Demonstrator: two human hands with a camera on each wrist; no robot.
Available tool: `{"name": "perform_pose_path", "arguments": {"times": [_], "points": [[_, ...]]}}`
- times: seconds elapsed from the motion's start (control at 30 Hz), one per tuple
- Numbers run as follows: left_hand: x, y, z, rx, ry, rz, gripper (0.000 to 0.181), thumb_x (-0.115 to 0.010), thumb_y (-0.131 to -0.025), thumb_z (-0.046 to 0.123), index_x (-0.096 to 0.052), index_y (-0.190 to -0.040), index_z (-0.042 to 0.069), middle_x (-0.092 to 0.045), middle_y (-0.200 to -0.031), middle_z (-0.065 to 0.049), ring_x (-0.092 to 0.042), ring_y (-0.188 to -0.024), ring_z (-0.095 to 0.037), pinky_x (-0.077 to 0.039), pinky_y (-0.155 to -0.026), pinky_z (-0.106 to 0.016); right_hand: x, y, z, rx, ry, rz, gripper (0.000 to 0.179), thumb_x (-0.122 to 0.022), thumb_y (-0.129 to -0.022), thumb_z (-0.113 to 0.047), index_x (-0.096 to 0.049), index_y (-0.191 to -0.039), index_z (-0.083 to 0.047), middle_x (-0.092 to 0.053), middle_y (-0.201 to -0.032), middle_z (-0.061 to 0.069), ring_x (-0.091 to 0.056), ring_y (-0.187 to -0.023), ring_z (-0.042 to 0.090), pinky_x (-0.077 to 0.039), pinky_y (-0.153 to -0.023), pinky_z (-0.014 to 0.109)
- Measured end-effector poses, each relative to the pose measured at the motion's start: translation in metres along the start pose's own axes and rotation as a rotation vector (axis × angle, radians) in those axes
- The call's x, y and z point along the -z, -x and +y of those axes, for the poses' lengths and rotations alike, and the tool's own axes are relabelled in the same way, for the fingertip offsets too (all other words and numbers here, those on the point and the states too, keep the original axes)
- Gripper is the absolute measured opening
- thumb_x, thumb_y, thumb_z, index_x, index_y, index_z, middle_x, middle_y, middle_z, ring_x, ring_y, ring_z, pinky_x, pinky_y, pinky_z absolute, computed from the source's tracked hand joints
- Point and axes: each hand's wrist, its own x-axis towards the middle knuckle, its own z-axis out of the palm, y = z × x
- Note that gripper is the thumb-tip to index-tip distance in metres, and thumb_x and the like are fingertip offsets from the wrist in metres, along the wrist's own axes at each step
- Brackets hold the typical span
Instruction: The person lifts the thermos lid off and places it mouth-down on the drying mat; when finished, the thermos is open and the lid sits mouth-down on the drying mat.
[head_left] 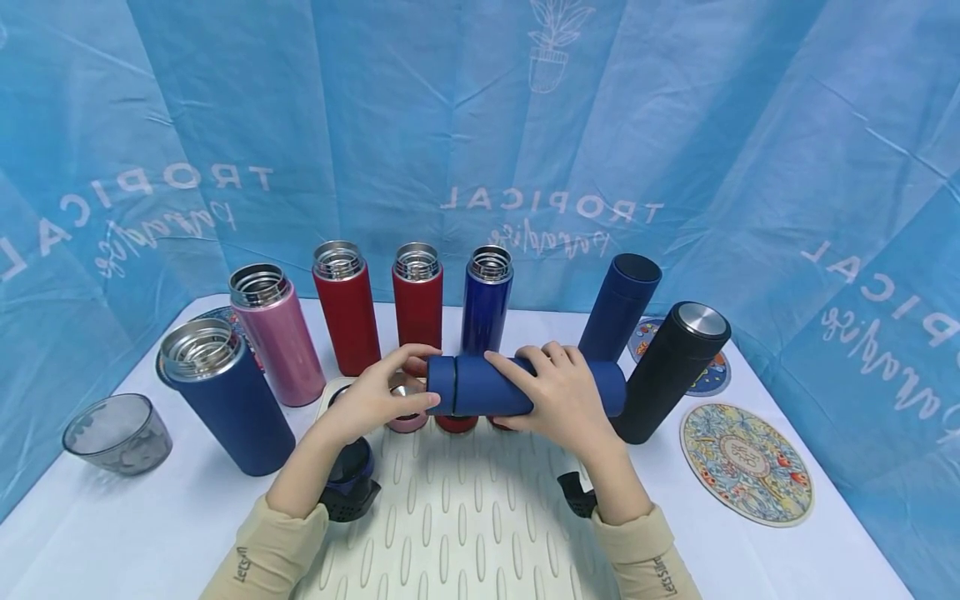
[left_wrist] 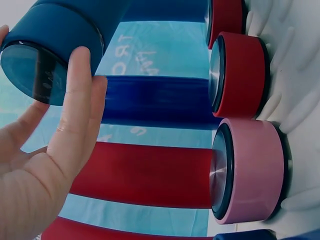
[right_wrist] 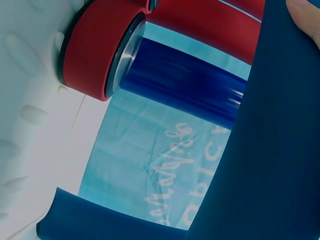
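A navy blue thermos point(head_left: 487, 386) lies level in mid-air above a pale ribbed mat point(head_left: 450, 517). My right hand point(head_left: 558, 398) grips its body. At the thermos's left end my left hand point(head_left: 381, 396) holds the lid point(head_left: 441, 385) between thumb and fingers; a thin dark seam shows between lid and body. In the left wrist view the smooth round top of that lid point(left_wrist: 37, 75) faces outward. Beneath the thermos, on the mat, stand a pink lid point(left_wrist: 255, 170) and red lids point(left_wrist: 242, 75), partly hidden in the head view. A dark blue lid point(head_left: 351, 467) sits by my left wrist.
Uncapped thermoses stand behind: navy point(head_left: 232, 404), pink point(head_left: 277, 342), two red, and a glossy blue one point(head_left: 486, 300). Capped navy point(head_left: 618, 308) and black point(head_left: 671, 375) thermoses are at right. A grey glass point(head_left: 120, 437) stands left; a patterned coaster point(head_left: 746, 465) lies right.
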Motion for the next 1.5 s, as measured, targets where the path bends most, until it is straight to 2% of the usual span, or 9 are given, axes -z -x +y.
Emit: {"name": "perform_pose_path", "arguments": {"times": [0.17,0.23,0.33,0.5,0.77,1.0,1.17,1.37,1.5], "points": [[0.0006,-0.0001,-0.0005,0.014,-0.003,-0.018,0.058,-0.065,-0.086,0.027,-0.039,-0.136,0.013,-0.046,-0.125,-0.019,-0.053,-0.104,-0.032,-0.053,-0.079,-0.043,-0.0006,-0.0006,-0.0006,0.004,0.004,-0.006,0.081,-0.077,-0.059,-0.060,-0.052,-0.130,-0.029,-0.062,-0.104,0.007,-0.054,-0.090,0.028,-0.046,-0.081,0.045],[0.0011,0.0002,-0.0009,-0.015,-0.004,-0.027,0.064,-0.069,-0.082,0.025,-0.037,-0.137,0.016,-0.042,-0.131,-0.016,-0.051,-0.109,-0.033,-0.051,-0.083,-0.046,-0.0010,-0.0005,-0.0005,-0.002,0.003,-0.014,0.082,-0.077,-0.059,-0.060,-0.052,-0.130,-0.029,-0.063,-0.104,0.007,-0.054,-0.091,0.028,-0.046,-0.081,0.045],[0.0015,0.0002,-0.0015,-0.105,0.009,-0.048,0.073,-0.077,-0.075,0.019,-0.037,-0.136,0.018,-0.035,-0.137,-0.011,-0.043,-0.119,-0.034,-0.045,-0.091,-0.051,-0.0015,-0.0003,0.0001,-0.010,0.009,-0.028,0.082,-0.078,-0.059,-0.059,-0.052,-0.130,-0.029,-0.063,-0.104,0.007,-0.054,-0.091,0.028,-0.046,-0.082,0.045],[-0.0003,-0.0006,-0.0032,-0.207,0.019,-0.052,0.065,-0.077,-0.072,0.006,-0.046,-0.128,0.015,-0.034,-0.135,-0.009,-0.040,-0.122,-0.035,-0.042,-0.093,-0.055,-0.0021,0.0003,0.0013,-0.007,0.020,-0.042,0.081,-0.076,-0.060,-0.061,-0.052,-0.131,-0.029,-0.062,-0.104,0.007,-0.054,-0.091,0.028,-0.046,-0.082,0.044],[-0.0017,-0.0010,-0.0018,-0.153,0.013,-0.023,0.059,-0.073,-0.076,0.005,-0.047,-0.128,0.013,-0.042,-0.128,-0.012,-0.047,-0.112,-0.032,-0.047,-0.090,-0.046,-0.0025,0.0008,0.0010,-0.011,0.007,-0.036,0.082,-0.077,-0.059,-0.060,-0.052,-0.131,-0.029,-0.062,-0.104,0.007,-0.054,-0.091,0.028,-0.046,-0.082,0.044],[-0.0006,-0.0009,-0.0015,-0.070,-0.017,-0.033,0.055,-0.065,-0.086,0.019,-0.040,-0.135,0.015,-0.046,-0.128,-0.015,-0.050,-0.112,-0.032,-0.049,-0.088,-0.041,-0.0013,0.0004,0.0013,-0.012,0.002,-0.041,0.082,-0.076,-0.060,-0.060,-0.051,-0.132,-0.030,-0.062,-0.105,0.007,-0.054,-0.092,0.028,-0.045,-0.084,0.044],[-0.0011,-0.0004,-0.0004,-0.044,-0.020,-0.038,0.056,-0.062,-0.088,0.024,-0.037,-0.138,0.017,-0.043,-0.130,-0.016,-0.048,-0.113,-0.034,-0.051,-0.083,-0.040,-0.0009,0.0004,0.0017,-0.010,0.004,-0.033,0.081,-0.074,-0.061,-0.062,-0.051,-0.131,-0.030,-0.062,-0.104,0.007,-0.054,-0.091,0.027,-0.045,-0.083,0.044],[-0.0021,-0.0001,0.0007,-0.116,0.015,-0.041,0.080,-0.076,-0.074,0.014,-0.032,-0.140,0.023,-0.032,-0.139,-0.008,-0.039,-0.121,-0.032,-0.046,-0.092,-0.046,-0.0007,0.0005,0.0023,-0.009,0.010,-0.025,0.081,-0.076,-0.060,-0.061,-0.051,-0.131,-0.029,-0.063,-0.104,0.007,-0.054,-0.091,0.028,-0.046,-0.083,0.044],[-0.0029,-0.0005,0.0002,-0.171,0.017,-0.037,0.072,-0.076,-0.072,0.006,-0.041,-0.134,0.018,-0.036,-0.133,-0.008,-0.041,-0.118,-0.033,-0.046,-0.091,-0.046,-0.0004,0.0008,0.0023,-0.009,0.007,-0.024,0.081,-0.076,-0.061,-0.060,-0.051,-0.132,-0.029,-0.062,-0.104,0.007,-0.054,-0.091,0.028,-0.045,-0.083,0.044]]}}
